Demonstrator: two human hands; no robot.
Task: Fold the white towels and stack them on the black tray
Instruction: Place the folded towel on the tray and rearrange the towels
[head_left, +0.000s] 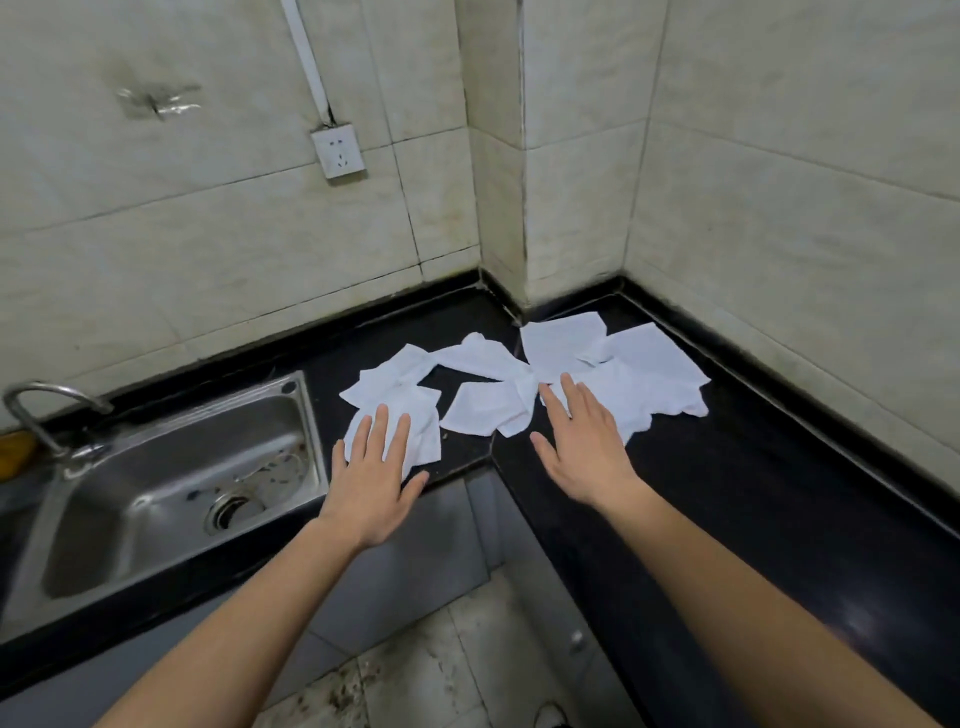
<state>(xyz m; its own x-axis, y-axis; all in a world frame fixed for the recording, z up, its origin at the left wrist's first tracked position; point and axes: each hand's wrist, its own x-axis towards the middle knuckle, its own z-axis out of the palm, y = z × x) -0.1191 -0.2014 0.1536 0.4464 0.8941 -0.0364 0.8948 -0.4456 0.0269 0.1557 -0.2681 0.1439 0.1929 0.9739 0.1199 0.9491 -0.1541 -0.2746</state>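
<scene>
Several white towels lie unfolded and overlapping on the black countertop (727, 493) in the corner. My left hand (376, 478) is stretched out flat with spread fingers, its fingertips over the nearest left towel (421, 431). My right hand (587, 441) is also flat and open, its fingers reaching over the edge of the right-hand towels (649, 384). A middle towel (483, 410) lies between my hands. Neither hand holds anything. No black tray is in view.
A steel sink (171, 483) with a curved tap (41, 410) sits at the left. Tiled walls close the corner behind the towels, with a wall socket (337, 150) above. The counter's front edge and the floor (415, 665) lie below my arms.
</scene>
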